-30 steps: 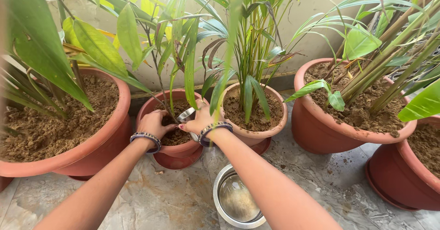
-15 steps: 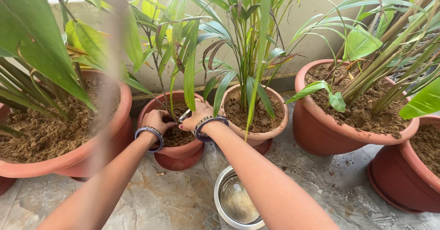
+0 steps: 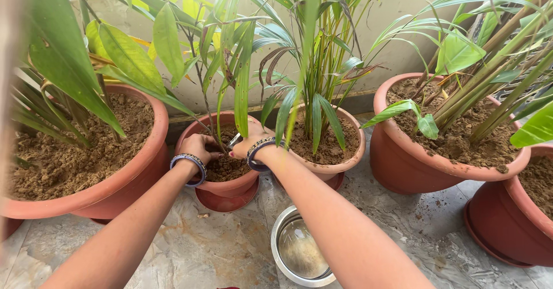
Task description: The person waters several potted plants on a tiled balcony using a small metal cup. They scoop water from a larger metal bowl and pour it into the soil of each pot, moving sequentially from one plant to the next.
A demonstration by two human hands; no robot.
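Daylit beige wall (image 3: 403, 29) rises behind a grey stone floor (image 3: 230, 248).

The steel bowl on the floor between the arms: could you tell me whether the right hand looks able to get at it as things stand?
Probably yes. The steel bowl lies uncovered on the floor just under the right forearm, but the right hand is over the small pot, apparently holding a small metal cup.
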